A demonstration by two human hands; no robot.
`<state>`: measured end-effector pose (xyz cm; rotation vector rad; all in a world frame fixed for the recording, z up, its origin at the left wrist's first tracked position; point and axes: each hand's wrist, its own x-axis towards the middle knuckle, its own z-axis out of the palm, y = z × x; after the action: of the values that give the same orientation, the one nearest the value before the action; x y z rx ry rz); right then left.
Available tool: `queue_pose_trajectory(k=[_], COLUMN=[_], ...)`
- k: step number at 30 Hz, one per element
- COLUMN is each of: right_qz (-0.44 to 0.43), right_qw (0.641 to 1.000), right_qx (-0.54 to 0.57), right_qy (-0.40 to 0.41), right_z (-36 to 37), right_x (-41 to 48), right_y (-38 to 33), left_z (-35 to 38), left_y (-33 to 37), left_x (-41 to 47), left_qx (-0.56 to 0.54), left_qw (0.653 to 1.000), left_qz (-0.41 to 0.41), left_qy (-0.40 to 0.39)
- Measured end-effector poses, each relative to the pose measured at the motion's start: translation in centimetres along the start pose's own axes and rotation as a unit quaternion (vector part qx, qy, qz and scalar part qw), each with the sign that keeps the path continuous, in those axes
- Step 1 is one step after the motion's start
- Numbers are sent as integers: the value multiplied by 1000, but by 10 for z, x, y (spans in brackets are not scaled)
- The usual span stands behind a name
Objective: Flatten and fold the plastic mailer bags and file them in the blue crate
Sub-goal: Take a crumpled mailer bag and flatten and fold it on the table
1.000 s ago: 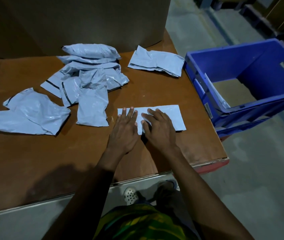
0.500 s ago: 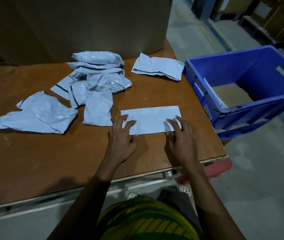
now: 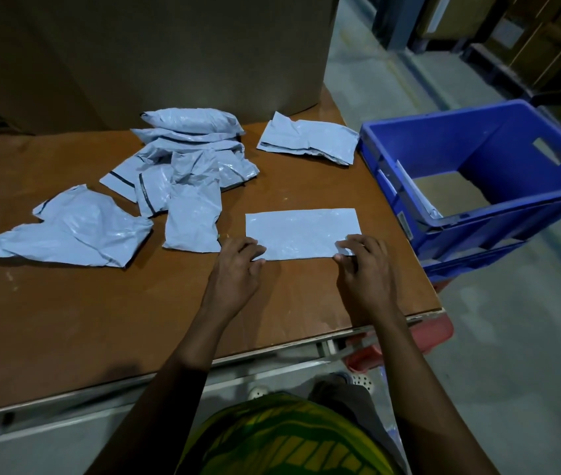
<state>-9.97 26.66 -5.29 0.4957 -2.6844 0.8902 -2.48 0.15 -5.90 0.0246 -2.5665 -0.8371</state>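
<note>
At mailer (image 3: 301, 233) corners, left hand (image 3: 234, 274), right hand (image 3: 365, 274) now pinch, earlier flat.

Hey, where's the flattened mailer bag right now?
In the head view, the flattened mailer lies right of centre on the table, between the crumpled pile and the blue crate, its near corners pinched by the left hand and right hand.

I'm looking into a warehouse packing area: a bare concrete floor (image 3: 512, 337), dim storage racks (image 3: 529, 39) along an aisle at the back, a huge cardboard box (image 3: 169, 56) at the far end of a plain wooden worktable (image 3: 66, 320), a blue crate (image 3: 518, 204) beside it, and heaped grey mailers (image 3: 186, 173).
</note>
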Motion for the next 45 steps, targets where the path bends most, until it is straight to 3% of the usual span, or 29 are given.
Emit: queue_pose_trajectory(k=[6,11,17,22,25,28,31,34,37,40,43,45], right_qz=[2,-4,-42,-37,-37,-49,-6,40,31,-3,-20,-20], right_qw=[999,999,999,998,997,994,997,994,996,998,996,997], right_qx=[53,33,-9,-18,4,53,76,26,-66,-38,-57,-54], right_qy=[3,3,25,45,71,79,-8,-102,-58,-41,-72,-48], right_z=[-3,-7,-11,-37,-54,-71,-68,-40,-19,-11,6,15], right_x=[4,0,3,16,34,59,79,84,72,56,41,29], right_y=[6,11,4,-10,-22,-31,-24,-6,0,-7,-5,0], left_z=[1,-3,-2,-25,-44,-59,-52,-25,-2,13,35,48], left_y=[-4,-13,-6,12,35,48,40,15,7,34,66,74], left_x=[4,2,5,9,24,40,49,55,53,45,39,33], left_qx=[-1,-11,33,-21,-15,-86,-163,-117,-3,39,52,91], left_qw=[1000,999,998,998,997,994,980,978,987,996,997,993], left_qz=[-1,-21,44,55,56,-31,-116,-161,-153,-82,-23,-26], left_qy=[-21,-22,6,-14,48,67,-6,-67,-43,-2,-49,-75])
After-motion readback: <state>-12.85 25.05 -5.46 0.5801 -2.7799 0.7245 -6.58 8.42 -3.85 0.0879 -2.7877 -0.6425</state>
